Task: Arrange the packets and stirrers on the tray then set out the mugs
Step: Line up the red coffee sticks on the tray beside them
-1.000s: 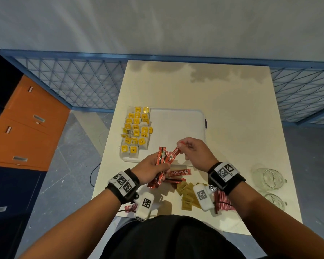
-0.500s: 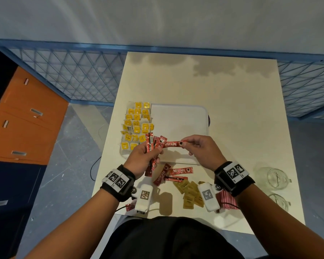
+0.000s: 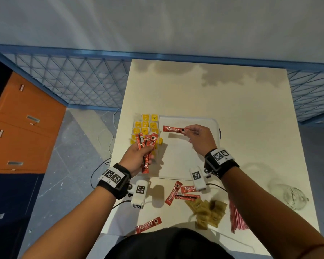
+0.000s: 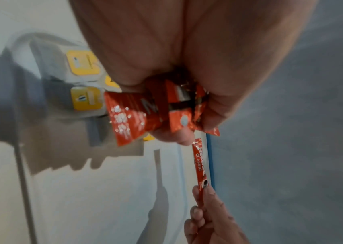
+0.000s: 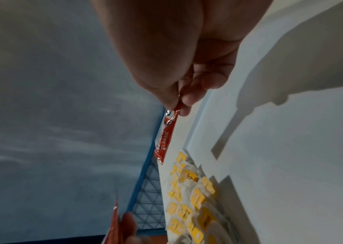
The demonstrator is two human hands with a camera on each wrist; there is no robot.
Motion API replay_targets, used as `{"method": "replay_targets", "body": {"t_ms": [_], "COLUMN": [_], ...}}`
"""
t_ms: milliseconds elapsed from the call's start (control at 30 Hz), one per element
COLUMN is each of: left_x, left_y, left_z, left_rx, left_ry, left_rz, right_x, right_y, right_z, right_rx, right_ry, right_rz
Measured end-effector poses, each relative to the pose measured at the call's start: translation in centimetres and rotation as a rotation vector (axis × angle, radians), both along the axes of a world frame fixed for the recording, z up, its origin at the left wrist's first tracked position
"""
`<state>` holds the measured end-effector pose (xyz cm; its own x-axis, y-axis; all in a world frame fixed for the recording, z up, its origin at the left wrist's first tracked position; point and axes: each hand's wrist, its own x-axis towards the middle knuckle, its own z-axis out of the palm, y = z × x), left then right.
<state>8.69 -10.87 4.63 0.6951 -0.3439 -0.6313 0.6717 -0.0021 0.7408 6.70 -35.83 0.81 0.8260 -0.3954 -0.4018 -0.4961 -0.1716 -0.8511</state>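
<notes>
Pinching coffee stick [image 3: 173, 129], right grip [image 3: 198, 136].

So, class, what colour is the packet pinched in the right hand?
Red with white lettering, clearest in the head view.

Red coffee sachets [image 3: 146, 146] are showing white lettering; tea-bag tags [image 3: 145, 126] are showing yellow; stirrers [image 3: 236, 215] are showing pink-red stripes.

Tray [image 3: 187, 165] middle and right bare, open to reach from the near side. Tea bags [image 3: 145, 126] fill its left strip. Near table [image 3: 232, 101] edge crowded: sachets [image 3: 173, 192], brown packets [image 3: 208, 212], stirrers [image 3: 236, 217], mugs [image 3: 295, 198] at right. Far table bare.
</notes>
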Motion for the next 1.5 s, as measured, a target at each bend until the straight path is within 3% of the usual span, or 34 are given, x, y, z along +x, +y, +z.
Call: {"method": "replay_targets", "body": {"t_ms": [300, 533, 1000, 1100, 1267, 1500], "left_x": [4.6, 5.9, 6.9, 6.8, 6.7, 6.6], "left_y": [1.1, 0.9, 0.1, -0.3, -1.3, -2.3], "left_z": [-2.6, -3.5, -4.0, -3.8, -3.2, -2.1], "left_rx": [0.086, 0.119, 0.164, 0.150, 0.110, 0.091], "left_ry": [0.040, 0.048, 0.109, 0.103, 0.113, 0.149], "left_rz": [-0.039, -0.057, -0.063, -0.070, -0.021, 0.027], "right_x": [7.4, 8.4, 8.2, 7.3, 5.4, 2.9], "right_y": [-0.3, -0.3, 0.5, 1.0, 1.9, 2.2], "right_z": [-4.8, -7.1, -5.4, -4.5, -2.8, -1.5], "right_rx": [-0.259, -0.354, -0.390, -0.312, 0.030, 0.070], "right_ry": [0.102, 0.173, 0.178, 0.108, 0.028, 0.044], "right_rz": [0.107, 0.132, 0.161, 0.162, 0.300, 0.370]}}
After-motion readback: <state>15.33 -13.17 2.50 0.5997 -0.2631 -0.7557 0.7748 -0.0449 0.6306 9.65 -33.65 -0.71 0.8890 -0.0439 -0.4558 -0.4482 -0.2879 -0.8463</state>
